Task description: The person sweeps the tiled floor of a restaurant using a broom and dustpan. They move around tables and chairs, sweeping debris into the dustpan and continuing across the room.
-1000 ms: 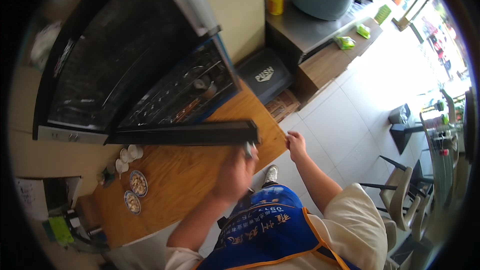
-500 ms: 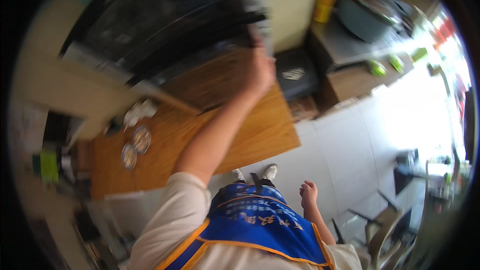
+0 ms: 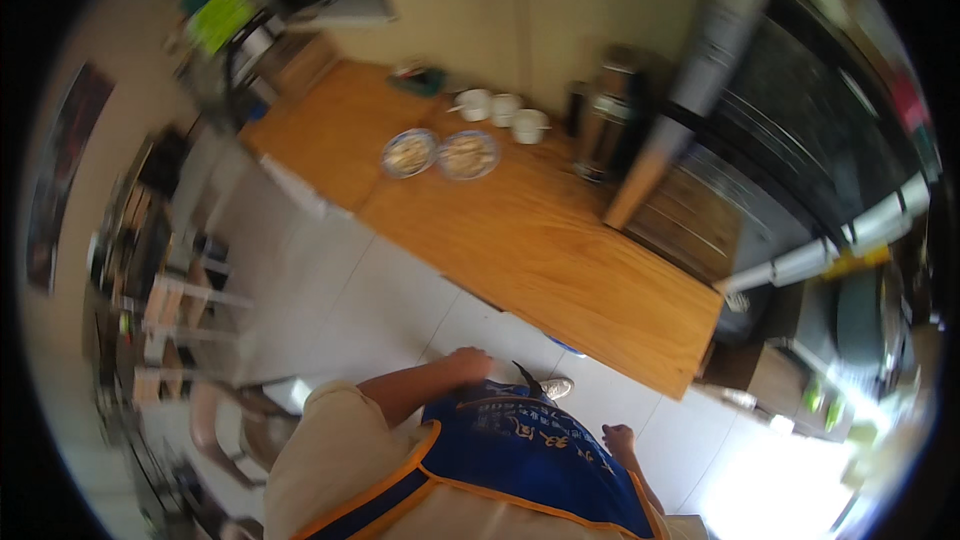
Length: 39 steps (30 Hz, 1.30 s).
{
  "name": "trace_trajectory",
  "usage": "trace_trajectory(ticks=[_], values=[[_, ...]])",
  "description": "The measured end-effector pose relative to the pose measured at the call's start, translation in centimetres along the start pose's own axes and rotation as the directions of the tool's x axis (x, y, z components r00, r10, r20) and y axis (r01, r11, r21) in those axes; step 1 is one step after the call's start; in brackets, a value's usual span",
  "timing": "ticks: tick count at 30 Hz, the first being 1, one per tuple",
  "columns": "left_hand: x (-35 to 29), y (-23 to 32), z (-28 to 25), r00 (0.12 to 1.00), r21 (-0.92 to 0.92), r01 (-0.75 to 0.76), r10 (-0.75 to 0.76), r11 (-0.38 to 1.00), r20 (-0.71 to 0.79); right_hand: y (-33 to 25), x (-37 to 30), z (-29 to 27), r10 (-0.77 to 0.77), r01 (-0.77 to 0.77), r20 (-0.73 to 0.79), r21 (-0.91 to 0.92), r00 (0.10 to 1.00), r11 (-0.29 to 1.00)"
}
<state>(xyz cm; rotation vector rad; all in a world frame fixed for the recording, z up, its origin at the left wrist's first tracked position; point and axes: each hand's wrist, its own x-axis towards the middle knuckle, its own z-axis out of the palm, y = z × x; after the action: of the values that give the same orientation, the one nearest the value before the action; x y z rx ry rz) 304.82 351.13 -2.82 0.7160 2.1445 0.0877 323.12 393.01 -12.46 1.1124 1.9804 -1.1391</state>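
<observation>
While the wooden desk point(image 3: 545, 255) stretches from 10 o'clock to 4 o'clock, the dark glass-fronted cabinet point(image 3: 800, 90) stands on it toward 2, and the blue apron point(image 3: 530, 470) hangs at 6. Both hands are blurred, so I cannot tell whether they are open or closed: the left hand point(image 3: 466, 365) just before the apron at 6, the right hand point(image 3: 618, 437) beside it at 5. Two blue-rimmed dishes point(image 3: 386, 154) lie near 11, three white cups point(image 3: 528, 127) near 12.
</observation>
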Motion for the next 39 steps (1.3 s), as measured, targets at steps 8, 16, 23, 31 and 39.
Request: trace_trajectory(ticks=[8, 16, 23, 31, 39], values=[[-18.4, -16.6, 14.6, 0.922, -0.45, 0.33, -0.386, 0.83, -0.036, -16.3, -3.2, 10.7, -0.224, 0.37, 0.377, -0.378, 0.899, 0.849], [-25.5, -22.3, 25.3, 0.768, -0.721, 0.414, -0.638, 0.556, -0.052, -34.7, -3.4, 33.0, -0.414, 0.641, 0.53, -0.371, 0.74, 0.672], [-28.5, -25.2, 32.2, 0.777, -0.943, 0.037, -0.602, 0.332, -0.182, -48.0, -8.7, 47.9, -0.543, 0.855, 0.663, -0.447, 0.515, 0.264], [-26.3, -34.1, 37.5, 0.474, -0.895, 0.341, -0.77, -0.288, 0.428, -60.8, -6.0, 63.1, -0.238, 0.854, 0.971, -0.115, -0.011, -0.508], [-27.7, -46.2, 32.4, 0.21, -0.697, -0.182, -0.72, -0.693, 0.661, -78.1, -9.2, 85.7, -0.286, 0.953, 0.915, -0.303, 0.285, -0.022]])
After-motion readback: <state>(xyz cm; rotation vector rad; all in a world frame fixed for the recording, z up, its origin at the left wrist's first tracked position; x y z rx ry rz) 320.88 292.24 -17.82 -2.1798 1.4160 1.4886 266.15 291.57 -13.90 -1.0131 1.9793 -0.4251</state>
